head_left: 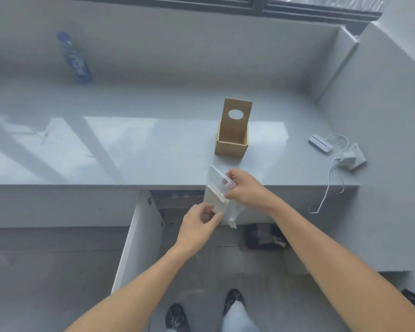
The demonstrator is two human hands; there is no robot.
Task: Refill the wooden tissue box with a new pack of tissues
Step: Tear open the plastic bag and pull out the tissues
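The wooden tissue box [231,145] stands open on the grey counter, its lid with a round hole [236,116] tilted up behind it; the inside looks empty. In front of the counter's edge I hold a tissue pack [215,200] in clear plastic wrapping. My right hand [243,188] pinches the upper part of the wrapping. My left hand [199,227] grips the pack's lower end from below. The pack is a little nearer to me than the box and apart from it.
A blue bottle [74,58] lies at the counter's [130,149] far left. At the right sit a white device [320,143], a plug adapter [351,157] and a white cable [328,183] hanging over the edge. A white cabinet door [132,236] stands open below.
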